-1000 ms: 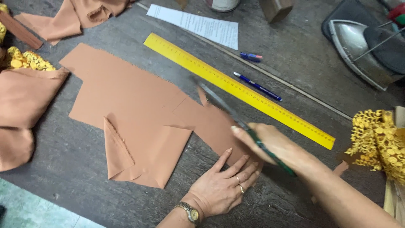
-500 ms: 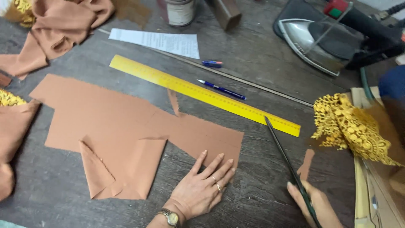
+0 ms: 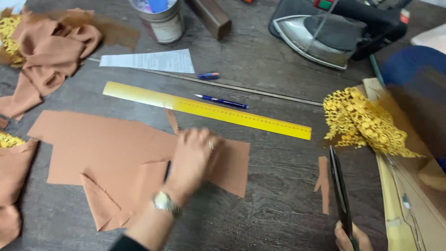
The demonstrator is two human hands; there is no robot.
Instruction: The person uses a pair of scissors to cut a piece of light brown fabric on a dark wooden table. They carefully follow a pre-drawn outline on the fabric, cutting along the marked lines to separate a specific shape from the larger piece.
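A flat piece of tan fabric (image 3: 107, 148) lies on the dark wooden table (image 3: 278, 195). My left hand (image 3: 193, 158) rests palm-down on its right part, fingers together, a watch on the wrist. My right hand (image 3: 350, 237) shows only at the bottom edge, gripping long dark scissors (image 3: 339, 186) that point away from me. A thin cut strip of tan fabric (image 3: 323, 183) lies just left of the blades. A yellow ruler (image 3: 204, 109) lies diagonally beyond the fabric.
A blue pen (image 3: 223, 101) and a small blue marker (image 3: 207, 75) lie past the ruler, with a paper sheet (image 3: 148, 61). A tin can (image 3: 162, 18) and an iron (image 3: 320, 39) stand at the back. Yellow lace (image 3: 367, 123) lies right, bunched tan cloth (image 3: 51, 46) left.
My left hand has slid up and left across the tan fabric. My right hand with the scissors has drawn back toward the bottom right edge. The view has shifted.
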